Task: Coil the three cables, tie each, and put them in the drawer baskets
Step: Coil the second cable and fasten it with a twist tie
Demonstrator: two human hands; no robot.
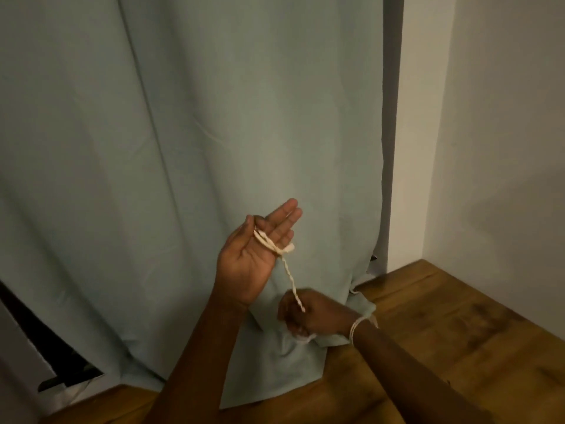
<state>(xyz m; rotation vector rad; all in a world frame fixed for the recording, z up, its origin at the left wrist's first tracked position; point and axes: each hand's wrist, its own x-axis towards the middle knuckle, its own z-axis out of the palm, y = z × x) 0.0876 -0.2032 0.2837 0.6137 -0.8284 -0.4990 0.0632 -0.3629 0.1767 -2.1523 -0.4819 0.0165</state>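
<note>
Two bare forearms come up from the bottom edge, nearest the camera, over a wood floor (458,325). One pale cable (290,278) is in view, a thin twisted cord held in the air in front of a pale green curtain (183,133). Its free stretch runs on a slant, from upper left at the left hand (247,264) down to lower right at the right hand (308,313), taut between the two.

At its upper end the cable crosses the base of the left fingers in a few turns; whether it goes all the way around them cannot be told. That hand is raised palm up and open, four fingers straight and pointing up and to the right, the thumb bent in to press the turns near the forefinger.

The right hand sits lower and to the right, back toward the camera, fingers curled closed on the lower end of the cable. It is blurred, and a pale bit shows under it. A thin light band (354,330) circles the right wrist.

A white wall (489,148) stands right of the curtain.
</note>
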